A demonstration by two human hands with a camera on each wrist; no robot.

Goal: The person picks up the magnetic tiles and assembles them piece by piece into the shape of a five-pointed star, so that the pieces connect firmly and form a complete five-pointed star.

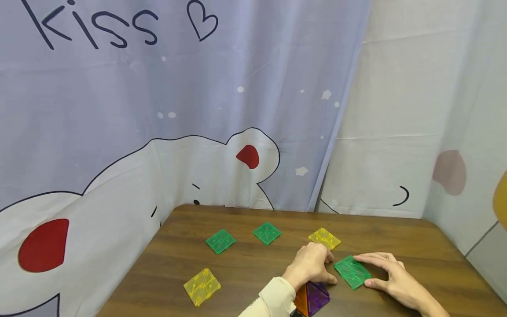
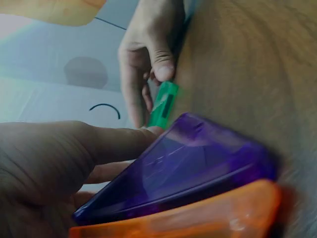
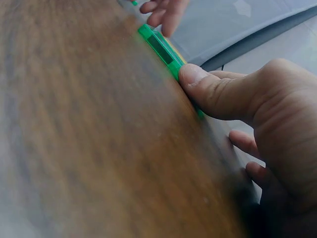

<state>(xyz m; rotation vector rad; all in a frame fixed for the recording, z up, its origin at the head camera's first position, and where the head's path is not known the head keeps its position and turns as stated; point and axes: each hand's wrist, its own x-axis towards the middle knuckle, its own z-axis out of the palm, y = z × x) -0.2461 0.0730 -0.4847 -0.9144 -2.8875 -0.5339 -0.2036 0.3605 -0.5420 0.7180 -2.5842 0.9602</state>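
My right hand grips a green magnetic tile by its edges, thumb on the near side and fingers on the far side. The tile is square and lies on or just above the wooden table. Just left of it is my left hand, its fingers loosely bent with nothing seen between them. A purple tile and an orange tile sit side by side under the left wrist, partly covered by the sleeve. In the left wrist view the purple tile appears close below the left thumb.
Behind the left hand lies a yellow tile. Two more green tiles, one left and one nearer the middle, are toward the back. Another yellow tile rests at the left. A printed curtain hangs behind the table.
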